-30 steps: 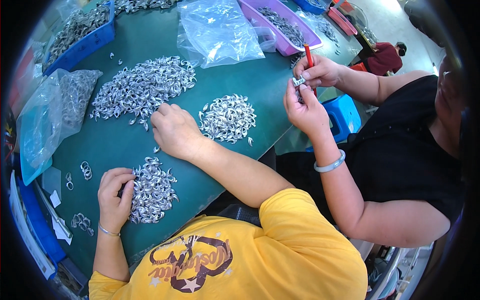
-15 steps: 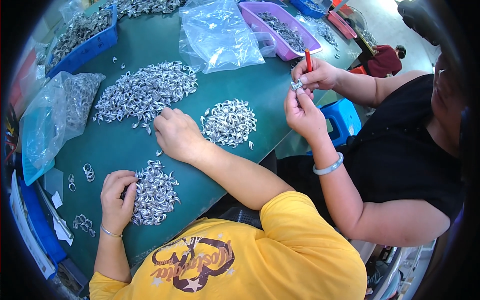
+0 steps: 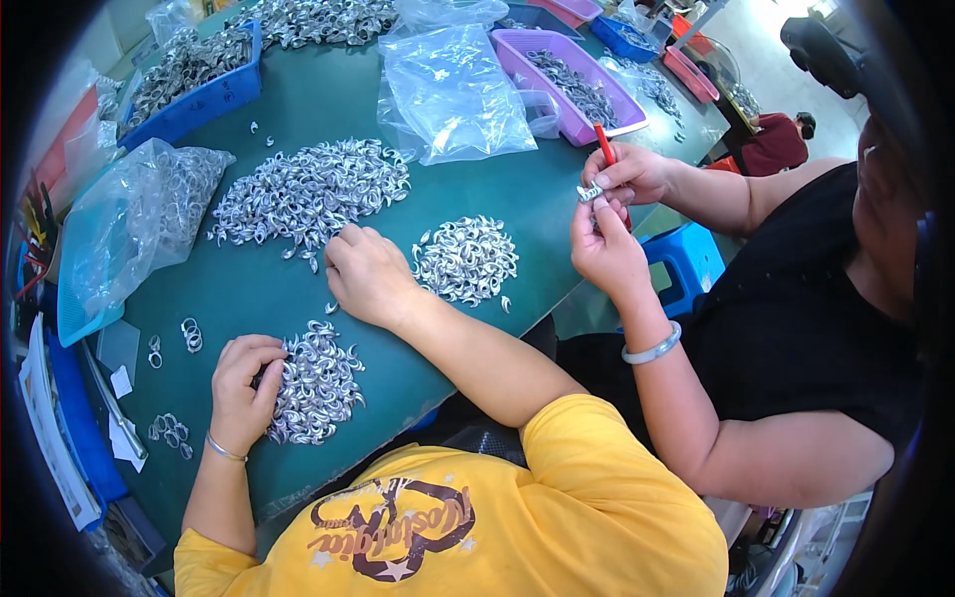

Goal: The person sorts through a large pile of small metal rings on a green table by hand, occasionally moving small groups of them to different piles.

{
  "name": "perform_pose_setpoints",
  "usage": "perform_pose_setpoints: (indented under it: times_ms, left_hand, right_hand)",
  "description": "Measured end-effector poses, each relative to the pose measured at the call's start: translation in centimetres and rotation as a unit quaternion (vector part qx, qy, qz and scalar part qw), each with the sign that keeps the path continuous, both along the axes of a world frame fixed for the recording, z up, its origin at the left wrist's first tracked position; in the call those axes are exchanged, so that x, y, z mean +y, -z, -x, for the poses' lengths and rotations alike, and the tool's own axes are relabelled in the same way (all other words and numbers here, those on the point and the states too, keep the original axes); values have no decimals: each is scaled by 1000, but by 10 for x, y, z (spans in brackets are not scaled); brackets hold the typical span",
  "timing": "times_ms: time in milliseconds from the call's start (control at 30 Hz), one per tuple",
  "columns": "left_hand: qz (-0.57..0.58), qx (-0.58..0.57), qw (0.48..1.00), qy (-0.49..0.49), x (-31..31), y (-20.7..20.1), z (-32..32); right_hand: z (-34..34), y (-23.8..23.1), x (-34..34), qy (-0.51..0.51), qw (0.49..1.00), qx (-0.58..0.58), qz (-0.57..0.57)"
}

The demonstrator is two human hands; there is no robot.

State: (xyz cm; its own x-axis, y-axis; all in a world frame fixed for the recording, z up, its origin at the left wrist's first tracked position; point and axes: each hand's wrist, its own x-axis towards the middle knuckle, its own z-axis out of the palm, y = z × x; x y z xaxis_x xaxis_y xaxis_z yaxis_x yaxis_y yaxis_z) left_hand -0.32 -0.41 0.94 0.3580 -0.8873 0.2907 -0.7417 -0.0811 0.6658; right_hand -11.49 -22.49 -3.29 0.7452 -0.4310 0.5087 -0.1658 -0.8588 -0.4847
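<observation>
My left hand (image 3: pixel 244 390) rests at the left edge of the near pile of small curved silvery metal pieces (image 3: pixel 318 388). Its fingers are bent against the pile, with the thumb apart from them. Palm down on the table, my right hand (image 3: pixel 370 274) lies between the large pile of metal pieces (image 3: pixel 308 189) and a smaller pile (image 3: pixel 466 259). Its fingers curl inward and hide whatever is under them. One loose piece (image 3: pixel 331 308) lies just below that hand.
At right, a co-worker's hands (image 3: pixel 612 214) hold a red pen (image 3: pixel 603 144) and metal pieces. Further back are a purple basket (image 3: pixel 637 127), a clear plastic bag (image 3: pixel 453 99) and a blue tray (image 3: pixel 204 104). A filled bag (image 3: pixel 179 199) and several rings (image 3: pixel 192 334) lie left.
The whole view has shifted slightly, so the table appears lower and further right. My hands stay almost in place beside the piles. The co-worker's red pen has tilted.
</observation>
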Motion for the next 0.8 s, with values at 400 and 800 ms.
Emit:
perform_pose_setpoints:
  times_ms: [400,800]
  left_hand:
    - [5,-14,1000,1,-2,1,-1]
    - [-1,-2,1000,-2,-1,-1,2]
  right_hand:
    - [-12,0,3,49,998,-11,44]
    - [-9,4,3,47,997,-32,47]
